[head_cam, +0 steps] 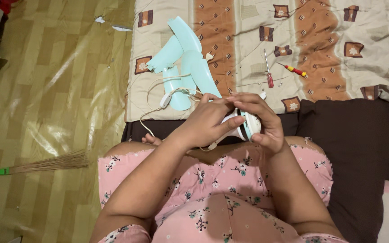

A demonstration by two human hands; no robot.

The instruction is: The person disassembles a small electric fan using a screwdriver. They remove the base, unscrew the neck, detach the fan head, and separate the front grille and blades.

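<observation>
Head cam: my left hand (205,121) and right hand (260,121) both clamp the small white-and-teal plastic motor housing (248,126) over my lap. I reckon the trailing white cord (151,96) could snag those pale teal plastic fan blades (185,58).

Two screwdrivers (269,68) (294,69) lie on the quilt (329,49), with one pale blue fan blade piece (183,56), one white cord (160,101), and one broom (37,165) on the floor (50,90).

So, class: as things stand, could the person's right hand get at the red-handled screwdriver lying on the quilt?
Probably yes. The red-handled screwdriver lies in the open on the quilt, just beyond the right hand, with nothing between them. But that hand is holding the white and teal fan part together with the left hand.
</observation>
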